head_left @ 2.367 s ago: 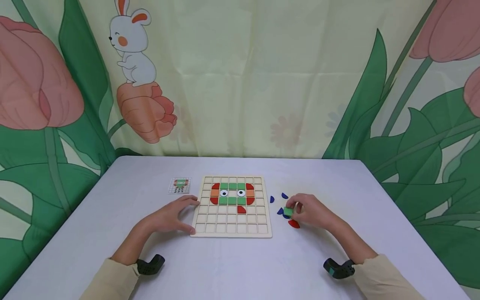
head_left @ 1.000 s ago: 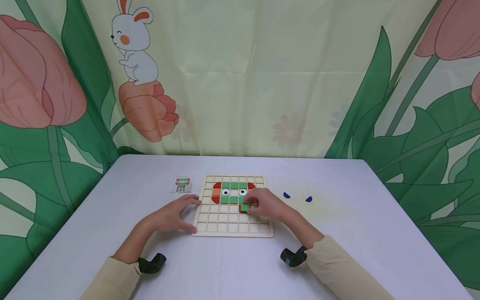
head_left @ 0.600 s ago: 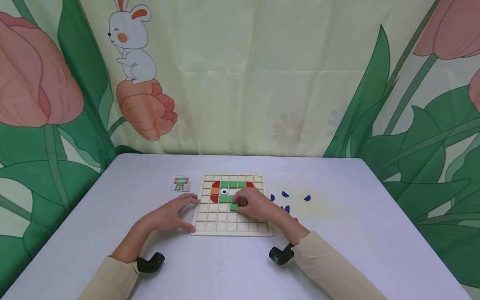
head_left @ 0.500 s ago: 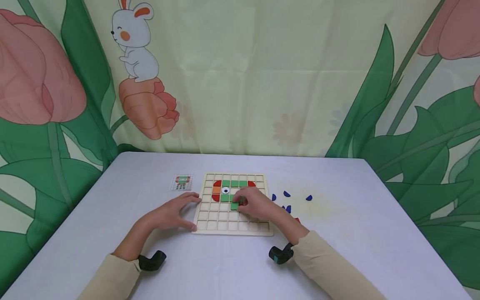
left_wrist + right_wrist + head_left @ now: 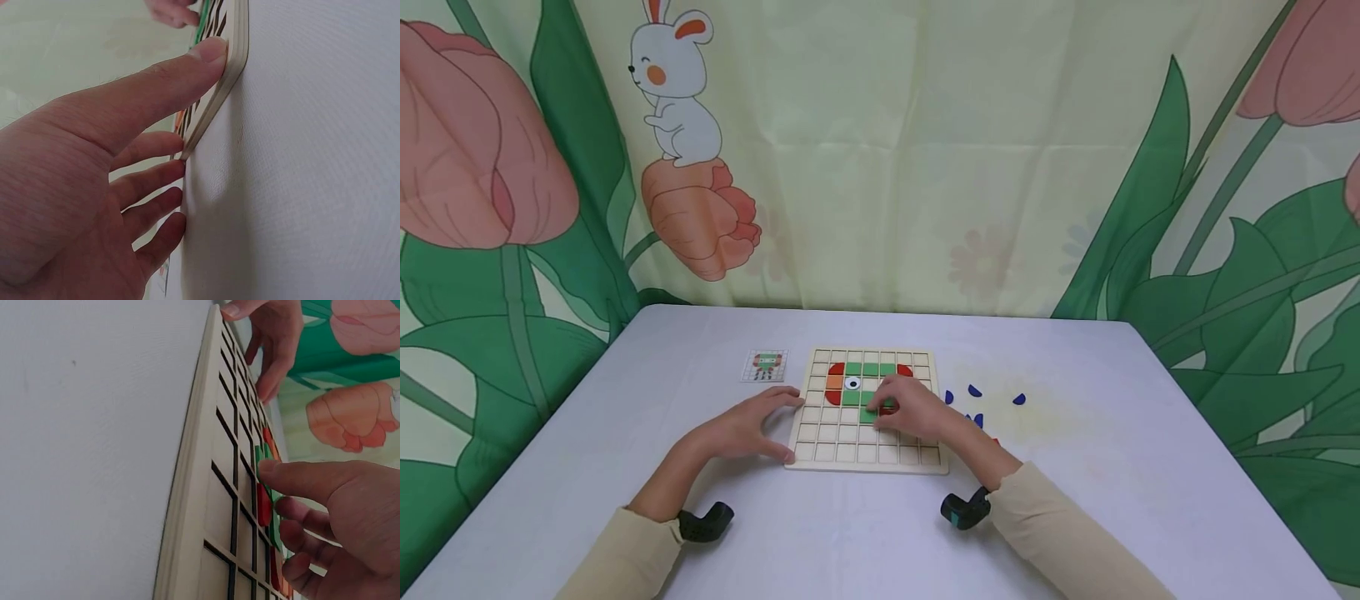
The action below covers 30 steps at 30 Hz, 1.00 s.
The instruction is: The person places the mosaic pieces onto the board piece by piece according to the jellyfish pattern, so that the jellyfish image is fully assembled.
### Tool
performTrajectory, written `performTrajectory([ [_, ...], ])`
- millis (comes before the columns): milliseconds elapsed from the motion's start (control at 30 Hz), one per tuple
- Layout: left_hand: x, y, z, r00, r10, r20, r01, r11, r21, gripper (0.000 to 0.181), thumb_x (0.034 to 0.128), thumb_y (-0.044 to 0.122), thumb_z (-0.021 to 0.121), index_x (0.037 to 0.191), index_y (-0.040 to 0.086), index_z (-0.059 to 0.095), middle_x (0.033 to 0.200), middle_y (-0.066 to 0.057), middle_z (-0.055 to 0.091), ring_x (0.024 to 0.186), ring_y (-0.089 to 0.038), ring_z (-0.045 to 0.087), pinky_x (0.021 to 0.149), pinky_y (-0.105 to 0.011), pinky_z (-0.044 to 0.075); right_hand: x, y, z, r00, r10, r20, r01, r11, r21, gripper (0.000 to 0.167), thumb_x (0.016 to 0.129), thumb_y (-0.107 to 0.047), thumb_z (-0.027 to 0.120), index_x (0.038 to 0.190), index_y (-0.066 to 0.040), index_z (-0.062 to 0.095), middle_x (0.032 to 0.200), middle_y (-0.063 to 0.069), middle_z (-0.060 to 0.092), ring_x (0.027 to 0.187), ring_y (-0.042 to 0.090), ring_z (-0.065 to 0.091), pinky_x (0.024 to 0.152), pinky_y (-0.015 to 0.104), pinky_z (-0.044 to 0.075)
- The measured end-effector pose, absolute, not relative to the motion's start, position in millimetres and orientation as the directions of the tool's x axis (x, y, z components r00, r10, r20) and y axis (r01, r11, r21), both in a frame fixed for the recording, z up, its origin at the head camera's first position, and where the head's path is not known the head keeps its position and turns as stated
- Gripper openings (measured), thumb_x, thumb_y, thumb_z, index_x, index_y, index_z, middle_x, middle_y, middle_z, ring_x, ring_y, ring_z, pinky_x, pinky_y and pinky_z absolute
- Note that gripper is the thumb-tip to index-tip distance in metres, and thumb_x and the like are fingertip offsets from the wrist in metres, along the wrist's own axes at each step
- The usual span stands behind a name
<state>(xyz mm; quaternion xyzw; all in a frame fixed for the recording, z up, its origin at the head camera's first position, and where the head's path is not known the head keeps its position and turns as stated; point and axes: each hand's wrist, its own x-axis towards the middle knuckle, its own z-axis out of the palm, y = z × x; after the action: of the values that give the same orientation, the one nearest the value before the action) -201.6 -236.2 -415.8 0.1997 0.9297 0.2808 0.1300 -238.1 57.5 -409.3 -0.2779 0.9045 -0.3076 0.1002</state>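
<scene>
A wooden grid board (image 5: 835, 454) lies on the table, with green, red and orange pieces and a round eye piece (image 5: 852, 383) set in its upper cells. My right hand (image 5: 910, 408) pinches a green square tile (image 5: 867, 415) at a cell just below the green row. In the right wrist view, the thumb presses on this green tile (image 5: 259, 456), beside a red rounded piece (image 5: 264, 505). That hand covers part of the pattern. My left hand (image 5: 748, 427) rests at the board's left side, its thumb on the near corner (image 5: 232, 56) and its fingers loosely extended along the edge.
A small picture card (image 5: 765, 365) showing a gridded figure lies behind my left hand. Several blue rounded pieces, one a half-disc (image 5: 1018, 399), are scattered right of the board. A red piece (image 5: 996, 441) shows partly behind my right forearm. A printed curtain (image 5: 850, 167) hangs behind the table.
My right hand has brought the green tile from the loose pieces leftward over the board, then past the red piece to the cell on its left. The left hand has stayed in place.
</scene>
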Motion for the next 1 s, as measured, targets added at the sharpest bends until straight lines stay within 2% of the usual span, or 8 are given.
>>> performTrajectory([
  [100, -201.1, -236.4, -416.2, -0.888, 0.442, -0.128, 0.296, 0.762, 0.576, 0.082, 0.0694, 0.039, 0.085, 0.137, 0.011, 0.05, 0.15, -0.011, 0.04, 0.141, -0.034, 0.032, 0.114, -0.056, 0.029, -239.7, 64.2, -405.7, -0.819, -0.574, -0.003, -0.458, 0.656, -0.6, 0.026, 0.085, -0.017, 0.074, 0.111, -0.014, 0.074, 0.11, 0.0, 0.066, 0.094, 0.015, 0.055, 0.077, 0.026, 0.05],
  [200, -200.6, -236.8, -415.6, -0.885, 0.45, -0.122, 0.309, 0.762, 0.569, 0.081, 0.0699, 0.039, 0.085, 0.137, 0.01, 0.05, 0.149, -0.011, 0.04, 0.141, -0.035, 0.033, 0.114, -0.057, 0.03, -240.6, 74.8, -401.0, -0.838, -0.546, 0.003, -0.439, 0.67, -0.599, 0.026, 0.087, -0.019, 0.072, 0.112, -0.015, 0.072, 0.108, 0.0, 0.067, 0.089, 0.016, 0.055, 0.072, 0.025, 0.049],
  [400, -200.0, -236.2, -413.1, -0.882, 0.458, -0.115, 0.321, 0.76, 0.565, 0.082, 0.0697, 0.04, 0.085, 0.137, 0.009, 0.05, 0.149, -0.012, 0.041, 0.14, -0.036, 0.033, 0.113, -0.057, 0.03, -238.1, 105.5, -393.6, -0.88, -0.473, 0.032, -0.396, 0.696, -0.599, 0.021, 0.086, -0.019, 0.073, 0.107, -0.014, 0.073, 0.098, -0.002, 0.066, 0.082, 0.015, 0.053, 0.065, 0.023, 0.049],
  [733, -200.5, -236.0, -413.6, -0.888, 0.441, -0.133, 0.299, 0.772, 0.561, 0.084, 0.069, 0.041, 0.085, 0.138, 0.01, 0.049, 0.15, -0.011, 0.04, 0.142, -0.035, 0.031, 0.114, -0.057, 0.029, -222.0, 155.9, -390.8, -0.931, -0.365, 0.012, -0.307, 0.764, -0.568, 0.021, 0.087, -0.018, 0.071, 0.108, -0.013, 0.072, 0.095, -0.001, 0.065, 0.081, 0.015, 0.052, 0.061, 0.022, 0.05],
  [867, -200.9, -236.1, -412.6, -0.89, 0.435, -0.137, 0.292, 0.775, 0.561, 0.084, 0.0688, 0.04, 0.085, 0.138, 0.01, 0.049, 0.15, -0.012, 0.04, 0.142, -0.036, 0.031, 0.114, -0.057, 0.029, -216.5, 172.7, -391.9, -0.937, -0.348, -0.006, -0.283, 0.773, -0.568, 0.017, 0.087, -0.016, 0.072, 0.104, -0.013, 0.072, 0.093, -0.001, 0.065, 0.081, 0.015, 0.053, 0.061, 0.023, 0.051],
  [1000, -201.4, -236.1, -413.1, -0.888, 0.439, -0.136, 0.294, 0.77, 0.566, 0.084, 0.0687, 0.04, 0.086, 0.138, 0.01, 0.049, 0.15, -0.012, 0.04, 0.142, -0.036, 0.031, 0.114, -0.058, 0.029, -209.9, 189.6, -393.7, -0.922, -0.383, -0.051, -0.284, 0.762, -0.582, 0.01, 0.086, -0.013, 0.071, 0.097, -0.014, 0.072, 0.09, -0.002, 0.066, 0.08, 0.014, 0.054, 0.06, 0.023, 0.051],
])
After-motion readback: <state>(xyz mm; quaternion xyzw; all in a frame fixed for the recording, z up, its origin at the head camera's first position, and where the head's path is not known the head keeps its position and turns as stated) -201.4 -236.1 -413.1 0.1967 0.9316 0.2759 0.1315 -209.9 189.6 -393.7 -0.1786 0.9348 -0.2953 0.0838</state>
